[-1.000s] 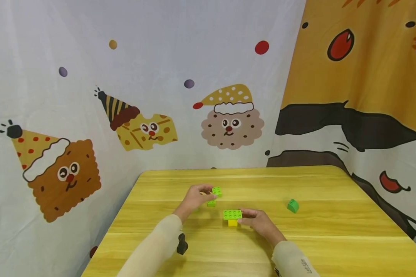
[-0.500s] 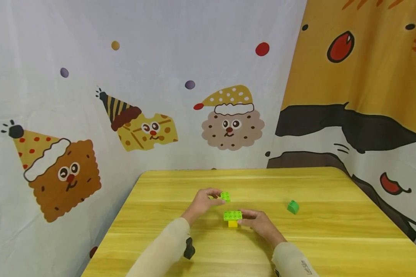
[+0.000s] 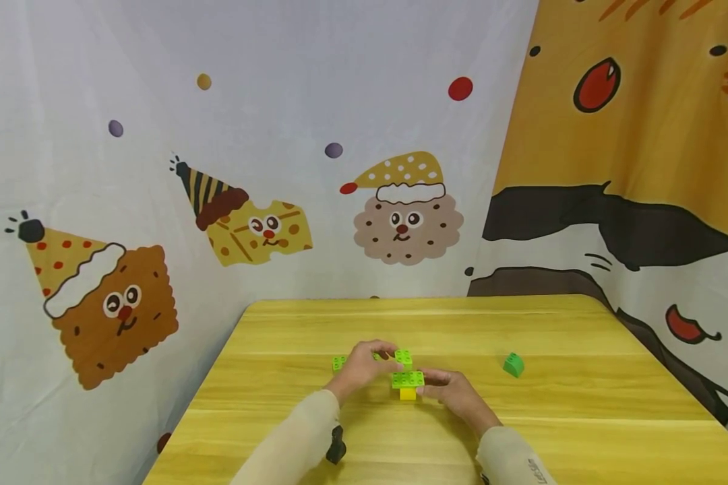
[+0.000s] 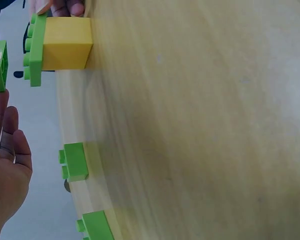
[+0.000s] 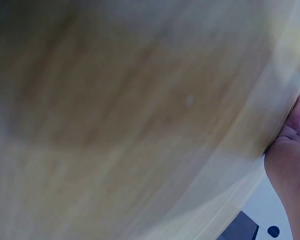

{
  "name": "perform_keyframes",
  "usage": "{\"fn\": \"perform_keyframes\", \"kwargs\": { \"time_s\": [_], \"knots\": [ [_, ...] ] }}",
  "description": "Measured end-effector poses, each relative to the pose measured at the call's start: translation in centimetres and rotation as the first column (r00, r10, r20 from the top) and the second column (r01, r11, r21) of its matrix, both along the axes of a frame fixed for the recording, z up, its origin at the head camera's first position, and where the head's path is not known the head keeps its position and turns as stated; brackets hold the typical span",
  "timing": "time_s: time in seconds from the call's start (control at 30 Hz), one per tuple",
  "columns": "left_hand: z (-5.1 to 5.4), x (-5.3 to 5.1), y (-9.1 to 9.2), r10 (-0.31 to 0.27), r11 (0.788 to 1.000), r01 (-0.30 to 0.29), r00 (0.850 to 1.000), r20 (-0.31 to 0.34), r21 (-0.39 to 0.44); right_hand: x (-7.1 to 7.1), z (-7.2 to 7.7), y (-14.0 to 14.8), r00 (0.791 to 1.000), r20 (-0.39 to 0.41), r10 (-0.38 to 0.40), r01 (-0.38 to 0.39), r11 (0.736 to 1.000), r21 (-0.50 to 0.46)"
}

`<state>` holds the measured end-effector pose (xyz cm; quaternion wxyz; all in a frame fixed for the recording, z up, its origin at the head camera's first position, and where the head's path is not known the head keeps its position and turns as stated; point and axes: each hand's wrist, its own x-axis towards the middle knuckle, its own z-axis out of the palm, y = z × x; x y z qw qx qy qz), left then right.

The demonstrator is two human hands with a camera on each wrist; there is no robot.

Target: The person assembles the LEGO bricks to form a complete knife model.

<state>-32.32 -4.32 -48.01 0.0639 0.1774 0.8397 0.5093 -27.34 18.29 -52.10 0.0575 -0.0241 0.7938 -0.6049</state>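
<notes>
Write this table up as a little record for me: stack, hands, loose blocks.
Stack: light green studded plastic plate on a yellow plastic block
Left hand: pinches a small light green plastic block above the stack, apart from it
Right hand: holds the stack's right side
Loose at left: two light green studded plastic blocks
Loose at right: darker green plastic block with curved top

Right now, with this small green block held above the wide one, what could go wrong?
The small green block in the left hand is apart from the wide green block, so it might land out of line. The wide green block overhangs the yellow block, so pressing near its end could tip it if the right hand's grip slips. A loose green block lies beside the left hand, which might knock it.
</notes>
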Motion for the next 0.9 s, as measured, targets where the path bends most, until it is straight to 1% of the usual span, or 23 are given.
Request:
{"fn": "perform_keyframes", "kwargs": {
  "time_s": [0.23, 0.4, 0.53, 0.9],
  "knots": [
    [-0.3, 0.4, 0.1, 0.000, 1.000, 0.001, 1.000, 0.020, -0.015, 0.0, 0.0, 0.0, 1.000, -0.002, -0.003, 0.003, 1.000, -0.002],
    [-0.8, 0.5, 0.2, -0.008, 1.000, 0.008, 1.000, 0.024, -0.006, 0.0, -0.1, 0.0, 1.000, -0.010, 0.001, -0.001, 1.000, -0.002],
    [-1.0, 0.6, 0.3, -0.009, 1.000, 0.009, 1.000, 0.021, -0.017, 0.0, -0.1, 0.0, 1.000, -0.009, 0.001, -0.001, 1.000, 0.001],
    [-1.3, 0.6, 0.4, -0.053, 0.998, 0.054, 0.998, 0.030, -0.014, 0.1, 0.1, 0.0, 1.000, -0.019, 0.010, -0.010, 1.000, -0.002]
  ]
}}
